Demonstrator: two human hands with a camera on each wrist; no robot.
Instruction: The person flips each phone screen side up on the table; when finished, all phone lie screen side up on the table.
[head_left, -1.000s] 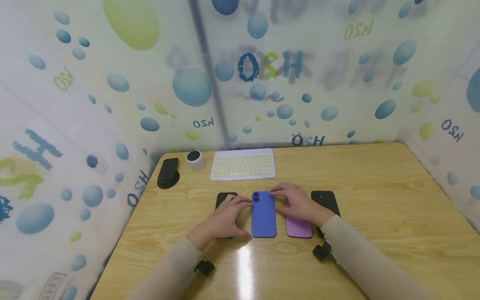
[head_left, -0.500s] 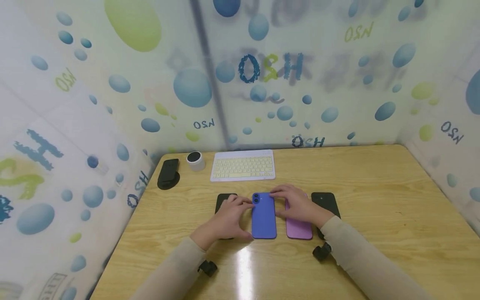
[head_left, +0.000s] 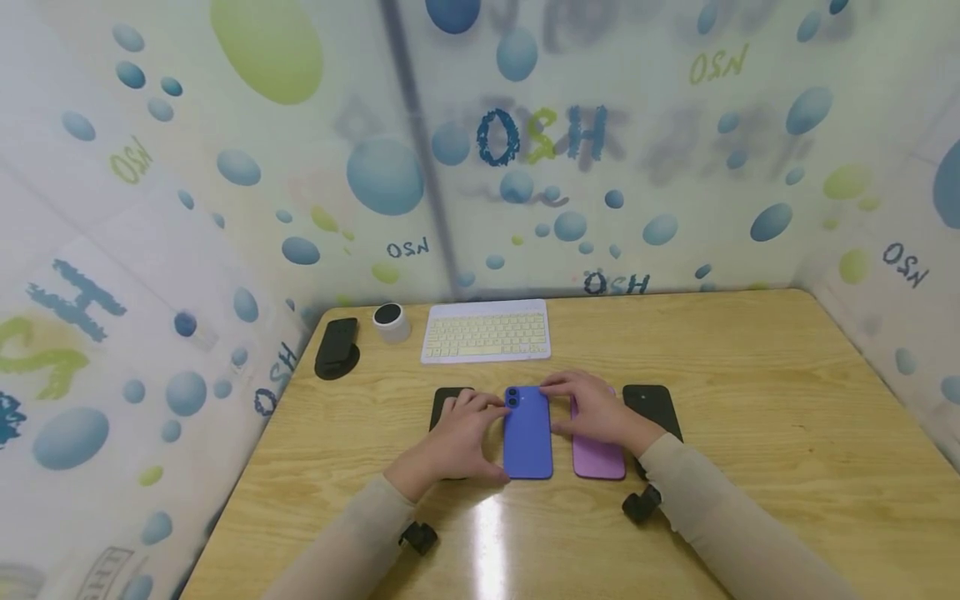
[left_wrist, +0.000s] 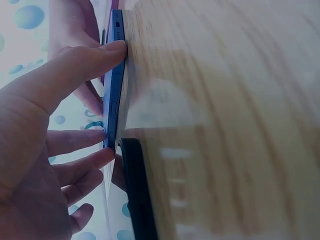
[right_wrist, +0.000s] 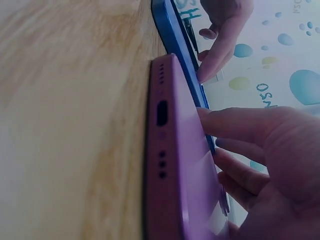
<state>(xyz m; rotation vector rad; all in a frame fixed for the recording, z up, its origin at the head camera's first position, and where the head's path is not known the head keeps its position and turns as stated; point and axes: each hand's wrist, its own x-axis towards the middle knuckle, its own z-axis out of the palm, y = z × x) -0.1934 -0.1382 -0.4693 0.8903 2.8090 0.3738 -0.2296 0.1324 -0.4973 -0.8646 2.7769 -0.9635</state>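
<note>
A blue smartphone (head_left: 528,442) lies back up on the table, its cameras at the far left corner. My left hand (head_left: 457,435) arches over a black phone (head_left: 444,400). In the left wrist view, its thumb (left_wrist: 114,51) touches the blue phone's side near the port end, and its fingertips (left_wrist: 106,155) meet that side further along. From the right, my right hand (head_left: 596,410) reaches across a purple smartphone (head_left: 598,460), fingertips at the blue phone's far right corner and right side. Another black smartphone (head_left: 651,403) lies partly hidden under the right forearm.
Behind the phones lies a white keyboard (head_left: 486,332). A white cylinder with a dark top (head_left: 392,323) stands left of it, beside a black phone on a round stand (head_left: 337,348). Patterned curtains (head_left: 600,208) border the wooden table (head_left: 787,400).
My left hand has shifted slightly right, its thumb now against the blue phone's near left corner. The right hand has barely moved, with its thumb closer to the phone's right side.
</note>
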